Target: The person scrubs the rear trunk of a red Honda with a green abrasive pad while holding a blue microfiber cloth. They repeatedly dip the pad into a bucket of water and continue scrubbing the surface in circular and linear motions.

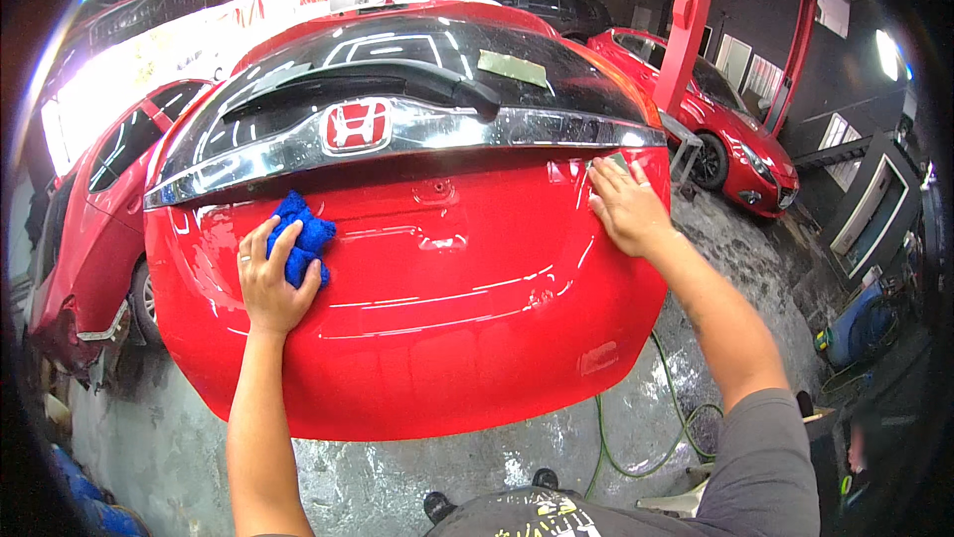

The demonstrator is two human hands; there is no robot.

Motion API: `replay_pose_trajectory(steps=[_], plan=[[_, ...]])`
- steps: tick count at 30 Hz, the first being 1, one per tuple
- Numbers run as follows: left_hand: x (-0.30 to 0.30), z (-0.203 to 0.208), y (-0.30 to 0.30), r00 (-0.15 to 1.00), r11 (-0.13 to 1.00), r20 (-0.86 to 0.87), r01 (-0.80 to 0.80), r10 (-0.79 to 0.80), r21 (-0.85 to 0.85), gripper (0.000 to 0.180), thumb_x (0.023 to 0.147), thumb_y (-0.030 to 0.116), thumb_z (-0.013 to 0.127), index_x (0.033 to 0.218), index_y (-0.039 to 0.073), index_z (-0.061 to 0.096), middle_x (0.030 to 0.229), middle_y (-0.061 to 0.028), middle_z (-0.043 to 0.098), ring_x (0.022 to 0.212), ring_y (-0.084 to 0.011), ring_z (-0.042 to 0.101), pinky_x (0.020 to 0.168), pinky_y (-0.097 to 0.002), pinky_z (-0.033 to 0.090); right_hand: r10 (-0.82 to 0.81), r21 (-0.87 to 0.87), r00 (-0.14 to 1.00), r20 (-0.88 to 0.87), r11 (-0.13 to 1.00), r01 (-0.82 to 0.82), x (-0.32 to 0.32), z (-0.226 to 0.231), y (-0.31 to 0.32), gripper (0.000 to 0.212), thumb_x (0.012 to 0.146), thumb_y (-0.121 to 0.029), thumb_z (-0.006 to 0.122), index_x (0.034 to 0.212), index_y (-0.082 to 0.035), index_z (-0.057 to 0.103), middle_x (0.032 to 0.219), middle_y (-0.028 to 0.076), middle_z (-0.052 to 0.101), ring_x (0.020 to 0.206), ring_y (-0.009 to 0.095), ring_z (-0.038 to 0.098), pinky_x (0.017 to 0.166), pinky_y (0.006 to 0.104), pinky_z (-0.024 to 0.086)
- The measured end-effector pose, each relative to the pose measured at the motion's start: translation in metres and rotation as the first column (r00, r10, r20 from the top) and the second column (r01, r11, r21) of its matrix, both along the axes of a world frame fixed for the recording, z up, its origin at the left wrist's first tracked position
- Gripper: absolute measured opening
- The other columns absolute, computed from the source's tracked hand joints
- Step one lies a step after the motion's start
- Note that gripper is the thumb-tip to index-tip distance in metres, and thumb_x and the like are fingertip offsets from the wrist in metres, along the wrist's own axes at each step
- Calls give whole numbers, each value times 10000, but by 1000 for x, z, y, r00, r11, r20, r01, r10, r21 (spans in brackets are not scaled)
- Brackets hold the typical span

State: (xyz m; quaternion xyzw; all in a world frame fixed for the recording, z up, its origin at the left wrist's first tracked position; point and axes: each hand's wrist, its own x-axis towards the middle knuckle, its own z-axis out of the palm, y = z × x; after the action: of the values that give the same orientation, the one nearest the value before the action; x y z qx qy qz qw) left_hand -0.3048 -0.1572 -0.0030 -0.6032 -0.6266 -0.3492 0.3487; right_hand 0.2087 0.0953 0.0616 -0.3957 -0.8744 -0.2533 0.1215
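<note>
A glossy red car tailgate [427, 289] fills the middle, with a chrome strip [467, 132] and a red badge [356, 127] across its upper part. On the tailgate's left side my left hand [276, 279] is closed around a crumpled blue microfiber cloth [310, 235], pressing it against the paint. Near the upper right corner, just below the chrome, my right hand [628, 201] lies with fingers together on a small grey-green piece of sandpaper [618, 159]. Most of that piece is hidden under the fingers. Wet-looking streaks and reflections show on the paint.
A greenish sheet [513, 68] lies on the rear window beside the wiper [437, 80]. Red cars stand at left [104, 209] and right [725, 110], by a red lift post [688, 30]. A green hose [686, 418] curls over the wet floor [397, 472].
</note>
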Motion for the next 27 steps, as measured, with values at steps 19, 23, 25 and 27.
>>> replay_pose_trajectory(steps=[19, 23, 25, 27], plan=[[-4, -4, -10, 1000, 1000, 4, -13, 13, 15, 624, 826, 251, 866, 1430, 172, 733, 1506, -195, 645, 1370, -447, 588, 1203, -577, 449, 316, -97, 949, -1, 944, -314, -6, -80, -126, 685, 1074, -438, 650, 1634, -59, 537, 1689, 183, 553, 1599, 310, 502, 1295, 671, 331], [1, -1, 2, 1000, 1000, -10, 22, -22, 16, 572, 825, 241, 863, 1374, 140, 739, 1489, -199, 651, 1348, -454, 600, 1186, -575, 465, 14, 80, 1000, -2, 997, -13, 3, -10, -23, 570, 1176, -397, 490, 1644, -75, 539, 1759, 142, 493, 1629, 289, 464, 1304, 705, 302], [2, 1, 5, 999, 999, -14, 31, -31, 19, 535, 821, 237, 862, 1329, 122, 741, 1485, -204, 653, 1342, -460, 600, 1178, -580, 470, -87, 82, 995, -46, 993, 90, -6, -4, -9, 562, 1204, -379, 424, 1658, -64, 527, 1788, 127, 459, 1640, 283, 447, 1301, 705, 313], [-1, 0, -4, 999, 1000, -25, 25, -25, 15, 525, 826, 219, 857, 1325, 110, 736, 1491, -212, 649, 1353, -462, 592, 1183, -578, 467, -21, 70, 999, 35, 997, 18, -16, -37, -58, 594, 1172, -367, 474, 1682, -62, 494, 1752, 175, 490, 1649, 322, 432, 1294, 725, 315]])
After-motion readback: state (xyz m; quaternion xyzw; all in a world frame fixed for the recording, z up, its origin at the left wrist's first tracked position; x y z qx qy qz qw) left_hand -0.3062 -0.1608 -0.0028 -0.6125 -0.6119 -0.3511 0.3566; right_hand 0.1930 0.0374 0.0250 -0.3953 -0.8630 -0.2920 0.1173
